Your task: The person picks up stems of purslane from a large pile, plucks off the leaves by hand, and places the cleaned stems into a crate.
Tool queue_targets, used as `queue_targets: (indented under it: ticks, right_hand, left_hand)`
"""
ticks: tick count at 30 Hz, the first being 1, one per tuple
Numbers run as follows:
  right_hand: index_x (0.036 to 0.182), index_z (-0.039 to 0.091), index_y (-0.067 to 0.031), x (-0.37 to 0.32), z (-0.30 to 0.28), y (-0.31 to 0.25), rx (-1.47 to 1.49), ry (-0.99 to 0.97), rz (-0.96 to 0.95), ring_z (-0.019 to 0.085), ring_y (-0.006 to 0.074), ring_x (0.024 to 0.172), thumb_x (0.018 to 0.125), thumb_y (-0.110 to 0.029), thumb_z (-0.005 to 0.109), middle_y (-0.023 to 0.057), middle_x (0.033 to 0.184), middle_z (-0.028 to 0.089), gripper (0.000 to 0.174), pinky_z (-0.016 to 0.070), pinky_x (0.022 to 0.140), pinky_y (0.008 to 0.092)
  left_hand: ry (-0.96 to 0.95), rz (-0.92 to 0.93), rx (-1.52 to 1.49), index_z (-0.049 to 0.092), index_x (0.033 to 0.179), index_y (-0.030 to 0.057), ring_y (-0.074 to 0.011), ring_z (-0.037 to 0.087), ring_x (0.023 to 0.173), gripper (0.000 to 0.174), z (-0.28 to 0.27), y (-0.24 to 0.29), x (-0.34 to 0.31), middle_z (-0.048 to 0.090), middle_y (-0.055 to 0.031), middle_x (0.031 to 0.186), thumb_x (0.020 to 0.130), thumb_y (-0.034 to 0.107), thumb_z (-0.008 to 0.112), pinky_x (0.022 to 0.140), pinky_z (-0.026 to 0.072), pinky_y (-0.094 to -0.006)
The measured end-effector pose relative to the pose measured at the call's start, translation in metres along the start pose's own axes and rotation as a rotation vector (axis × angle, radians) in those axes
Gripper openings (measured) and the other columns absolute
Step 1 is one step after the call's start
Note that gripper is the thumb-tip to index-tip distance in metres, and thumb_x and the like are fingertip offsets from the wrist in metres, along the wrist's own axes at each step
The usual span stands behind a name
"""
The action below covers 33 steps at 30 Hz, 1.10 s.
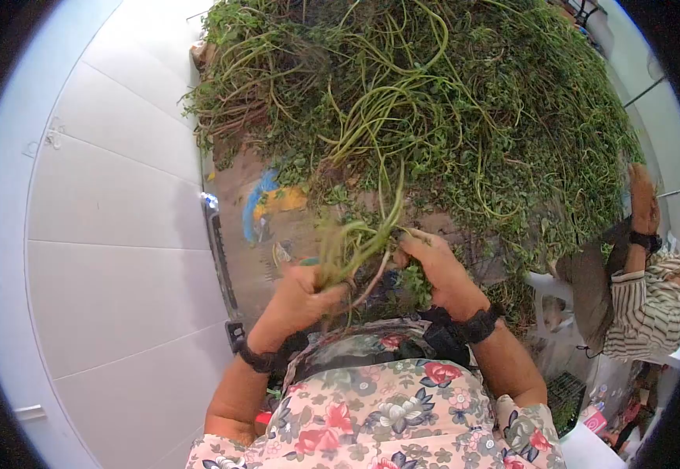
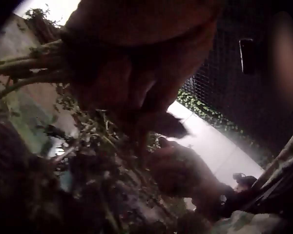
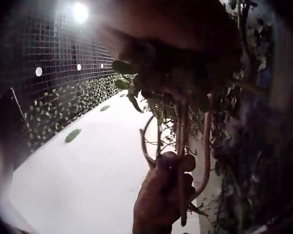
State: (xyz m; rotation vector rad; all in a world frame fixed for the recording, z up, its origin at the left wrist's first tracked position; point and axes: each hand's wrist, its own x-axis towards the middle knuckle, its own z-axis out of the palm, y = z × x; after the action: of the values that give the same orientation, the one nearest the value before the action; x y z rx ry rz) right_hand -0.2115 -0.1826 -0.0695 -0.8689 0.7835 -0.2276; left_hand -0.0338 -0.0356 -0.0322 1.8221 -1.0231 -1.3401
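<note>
Green long stems (image 1: 367, 244) lie gripped in the curled fingers of the left hand (image 1: 297, 298), the nearer one, their length running forward and rightward; just right of those fingers, I see the right hand (image 1: 445, 275) pinching a leafy sprig (image 1: 414, 288), with the plant heap (image 1: 504, 102) beyond.

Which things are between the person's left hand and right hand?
In the head view, green stems, partly blurred, and one pinkish stem lie between the left hand and the right hand.
</note>
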Motion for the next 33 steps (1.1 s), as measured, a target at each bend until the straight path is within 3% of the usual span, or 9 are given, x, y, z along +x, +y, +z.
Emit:
queue_targets:
  ticks: [4, 8, 14, 17, 19, 22, 26, 32, 33]
  right_hand:
    - [0.098, 0.057, -0.0034, 0.005, 0.004, -0.008, 0.111, 0.053, -0.021, 0.052, 0.0099, 0.082, 0.085, -0.025, 0.053, 0.0014, 0.087, 0.058, 0.026, 0.0427, 0.071, 0.0267]
    - [0.107, 0.056, -0.0027, -0.017, 0.01, -0.034, 0.06, 0.052, -0.118, 0.055, 0.0111, 0.087, 0.083, -0.024, 0.056, 0.0031, 0.094, 0.06, 0.032, 0.0442, 0.076, 0.0269]
    - [0.106, 0.056, 0.0004, -0.037, -0.017, -0.058, -0.064, 0.294, -0.296, 0.055, 0.0102, 0.067, 0.079, -0.021, 0.06, 0.0018, 0.08, 0.06, 0.035, 0.045, 0.062, 0.0248]
    - [0.107, 0.055, 0.0002, -0.062, -0.04, -0.071, -0.096, 0.454, -0.432, 0.054, 0.0118, 0.077, 0.081, -0.023, 0.058, 0.0045, 0.088, 0.059, 0.035, 0.0444, 0.068, 0.0268]
    - [0.11, 0.055, -0.0005, -0.081, -0.075, -0.077, -0.181, 0.585, -0.499, 0.054, 0.0144, 0.088, 0.08, -0.023, 0.058, 0.0087, 0.098, 0.058, 0.037, 0.0445, 0.075, 0.0274]
    - [0.116, 0.051, -0.0024, -0.127, -0.14, -0.072, -1.025, 0.865, -0.865, 0.051, 0.0206, 0.102, 0.08, -0.023, 0.058, 0.0125, 0.111, 0.053, 0.043, 0.0414, 0.087, 0.0302]
    - [0.126, 0.046, -0.0053, -0.196, -0.127, -0.098, -1.799, 1.137, -0.75, 0.044, 0.0343, 0.115, 0.077, -0.021, 0.06, 0.0207, 0.125, 0.045, 0.053, 0.0349, 0.097, 0.0366]
    - [0.125, 0.046, -0.0023, -0.249, -0.163, -0.093, -1.764, 1.207, -0.753, 0.048, 0.0275, 0.111, 0.074, -0.026, 0.065, 0.019, 0.118, 0.05, 0.06, 0.0398, 0.091, 0.0346]
    - [0.123, 0.047, -0.0005, -0.246, -0.163, -0.09, -1.37, 1.226, -0.688, 0.049, 0.0251, 0.108, 0.076, -0.028, 0.064, 0.017, 0.115, 0.051, 0.057, 0.0409, 0.089, 0.0337]
  left_hand:
    - [-0.075, 0.353, 0.144, 0.062, 0.093, 0.0028, -0.0231, 0.056, 0.064, 0.018, 0.014, 0.022, -0.006, 0.06, -0.0126, 0.075, 0.076, 0.008, 0.061, 0.062, 0.0445, -0.0309]
    - [-0.213, 0.416, 0.204, 0.061, 0.095, 0.0041, -0.0327, 0.056, 0.073, 0.022, 0.024, 0.018, -0.005, 0.059, -0.0164, 0.079, 0.073, 0.006, 0.062, 0.066, 0.0453, -0.0355]
    - [-0.048, 0.494, 0.067, 0.062, 0.096, 0.0021, -0.0171, 0.058, 0.077, 0.02, 0.028, 0.012, 0.001, 0.063, -0.0047, 0.096, 0.076, 0.005, 0.06, 0.071, 0.0452, -0.0279]
    - [-0.018, 0.176, -0.153, 0.062, 0.093, -0.0003, -0.0118, 0.054, 0.075, 0.016, 0.016, 0.024, -0.008, 0.062, -0.0022, 0.092, 0.079, 0.004, 0.055, 0.069, 0.0441, -0.0237]
    - [0.116, 0.146, -0.13, 0.062, 0.085, -0.0001, -0.0046, 0.043, 0.057, 0.015, 0.01, 0.022, -0.01, 0.054, 0.0023, 0.068, 0.083, 0.009, 0.05, 0.052, 0.0364, -0.0193]
    - [0.218, -0.03, -0.197, 0.064, 0.079, 0.0036, -0.0032, 0.036, 0.049, 0.019, -0.009, 0.018, -0.014, 0.044, 0.0061, 0.056, 0.082, 0.017, 0.052, 0.045, 0.0277, -0.0213]
    - [0.299, -0.077, -0.227, 0.063, 0.078, 0.0024, -0.0038, 0.036, 0.048, 0.021, -0.019, -0.014, -0.011, 0.044, 0.0059, 0.056, 0.083, 0.019, 0.052, 0.044, 0.0274, -0.0218]
    - [0.332, -0.184, -0.294, 0.061, 0.087, -0.0007, -0.0058, 0.041, 0.046, 0.026, -0.016, -0.038, -0.006, 0.056, -0.0004, 0.063, 0.086, 0.023, 0.051, 0.042, 0.0301, -0.0198]
    - [0.335, -0.169, -0.318, 0.061, 0.086, -0.0004, -0.0065, 0.043, 0.046, 0.025, -0.015, -0.041, -0.005, 0.056, -0.0011, 0.063, 0.087, 0.023, 0.051, 0.041, 0.0318, -0.02]
